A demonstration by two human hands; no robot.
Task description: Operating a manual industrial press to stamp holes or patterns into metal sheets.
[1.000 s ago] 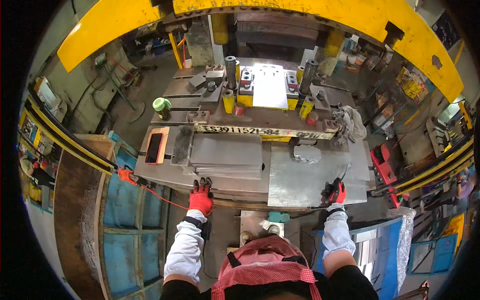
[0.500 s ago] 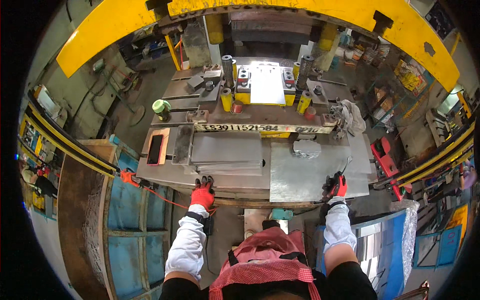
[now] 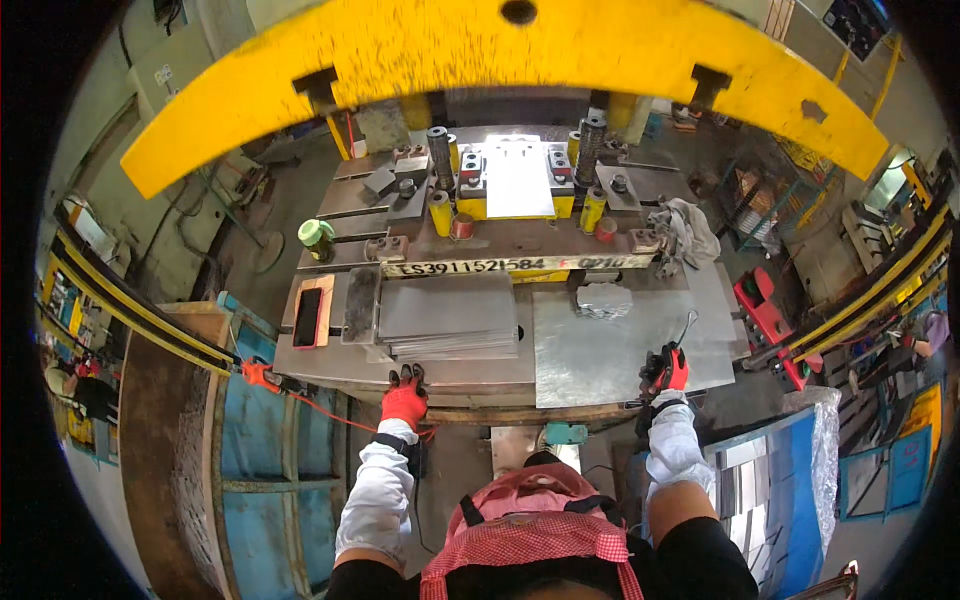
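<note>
My left hand (image 3: pixel 405 397), in a red glove with black fingertips, rests at the front edge of the metal table (image 3: pixel 470 375). Its fingers are apart and hold nothing, just in front of a stack of flat grey metal sheets (image 3: pixel 448 308). My right hand (image 3: pixel 668 370), gloved alike, is closed around a thin metal rod with a looped end (image 3: pixel 689 325). The hand lies over a shiny flat plate (image 3: pixel 590 360). Farther back, a bright metal sheet (image 3: pixel 519 180) lies on the yellow-based press die (image 3: pixel 473 207), away from both hands.
A yellow press beam (image 3: pixel 500 50) arches across the far side. A phone (image 3: pixel 308 318), a green-capped bottle (image 3: pixel 316 238) and a steel block (image 3: pixel 361 308) sit at the left. Small stacked metal pieces (image 3: pixel 604 299) and a grey rag (image 3: pixel 686 232) are at the right, beside a red stand (image 3: pixel 768 315).
The view has shifted, so the yellow beam shows larger and lower. Both hands stay nearly in place, with the rod still in my right hand. The sheet on the die looks unmoved.
</note>
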